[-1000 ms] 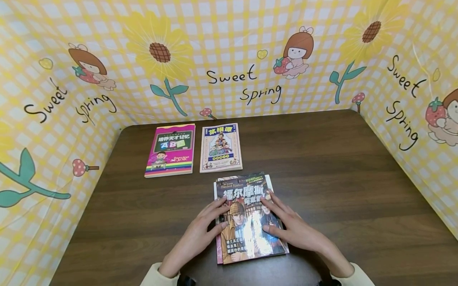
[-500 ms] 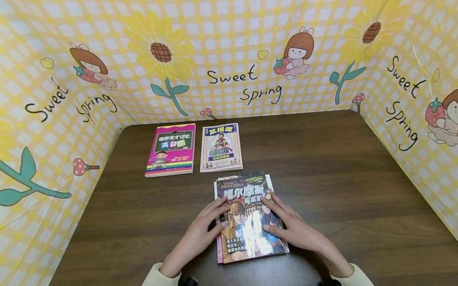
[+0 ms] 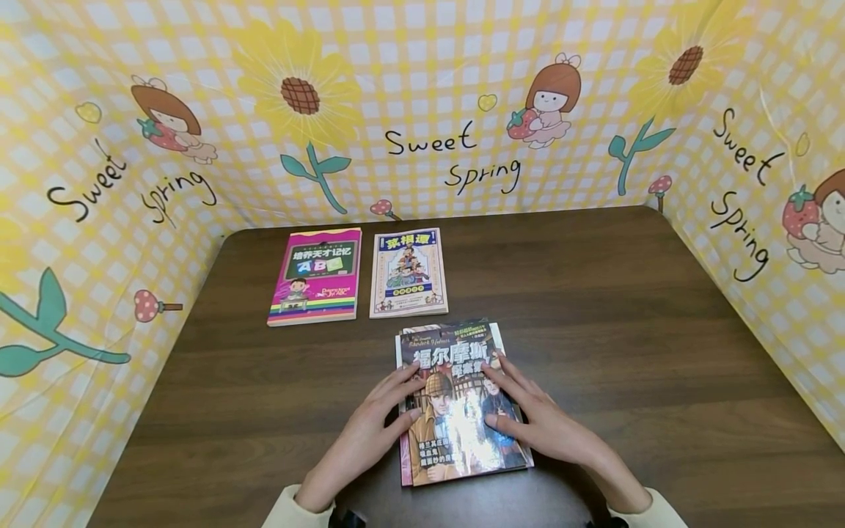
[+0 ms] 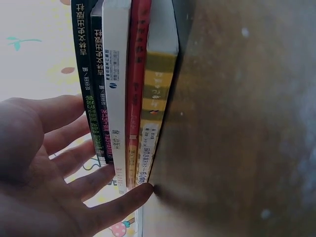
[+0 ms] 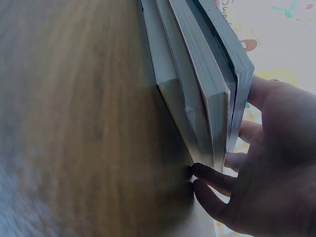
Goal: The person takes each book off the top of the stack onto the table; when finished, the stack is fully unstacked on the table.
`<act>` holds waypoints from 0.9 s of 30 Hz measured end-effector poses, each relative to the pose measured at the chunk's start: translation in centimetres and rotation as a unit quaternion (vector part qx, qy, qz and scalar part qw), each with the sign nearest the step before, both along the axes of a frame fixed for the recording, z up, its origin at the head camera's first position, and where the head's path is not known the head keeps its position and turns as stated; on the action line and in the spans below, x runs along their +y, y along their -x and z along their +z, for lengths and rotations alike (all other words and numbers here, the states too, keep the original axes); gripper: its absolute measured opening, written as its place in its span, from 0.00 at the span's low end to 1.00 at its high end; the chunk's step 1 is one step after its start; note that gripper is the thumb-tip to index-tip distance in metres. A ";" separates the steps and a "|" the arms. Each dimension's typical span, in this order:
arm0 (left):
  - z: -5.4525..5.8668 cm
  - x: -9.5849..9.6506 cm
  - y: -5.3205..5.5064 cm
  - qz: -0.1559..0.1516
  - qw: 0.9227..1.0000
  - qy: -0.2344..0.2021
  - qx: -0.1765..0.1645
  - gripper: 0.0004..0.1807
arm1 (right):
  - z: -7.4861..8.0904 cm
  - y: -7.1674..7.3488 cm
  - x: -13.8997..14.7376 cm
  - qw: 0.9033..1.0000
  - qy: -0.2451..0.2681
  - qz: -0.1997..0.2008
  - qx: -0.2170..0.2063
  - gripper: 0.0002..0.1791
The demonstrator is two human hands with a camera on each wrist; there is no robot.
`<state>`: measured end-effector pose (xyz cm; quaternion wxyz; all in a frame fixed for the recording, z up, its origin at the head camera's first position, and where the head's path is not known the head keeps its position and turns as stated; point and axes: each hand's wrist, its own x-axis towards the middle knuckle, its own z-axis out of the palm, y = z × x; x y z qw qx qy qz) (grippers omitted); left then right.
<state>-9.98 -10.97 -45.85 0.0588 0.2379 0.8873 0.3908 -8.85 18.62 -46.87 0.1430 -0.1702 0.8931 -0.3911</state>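
A stack of several books lies on the table in front of me, topped by a dark, glossy Sherlock Holmes book point(image 3: 439, 433). My left hand point(image 3: 370, 418) rests along the stack's left side, its fingers extended, thumb at the top cover. In the left wrist view the spines show black, white, red and yellow point(image 4: 155, 89), and the little finger reaches down to the lowest spine. My right hand point(image 3: 544, 422) lies against the opposite side with fingers spread. Pale page edges point(image 5: 197, 59) face it in the right wrist view, with two fingertips low by the table.
Behind the stack, a pink ABC book point(image 3: 317, 282) and a cream book with a blue-framed cover point(image 3: 408, 275) lie flat side by side. The brown wooden table point(image 3: 627, 308) is bordered by a yellow checked cloth point(image 3: 422, 66) at the back and both sides.
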 end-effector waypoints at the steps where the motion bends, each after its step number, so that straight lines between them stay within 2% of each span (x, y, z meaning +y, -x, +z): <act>1: 0.0 0.0 0.0 0.000 1.000 0.001 0.000 0.24 | 0.0 0.0 0.0 1.000 0.000 0.000 0.001 0.39; 27: -0.1 0.0 0.0 -0.002 1.000 0.003 0.020 0.24 | 0.2 0.1 0.1 1.000 0.006 0.008 0.001 0.39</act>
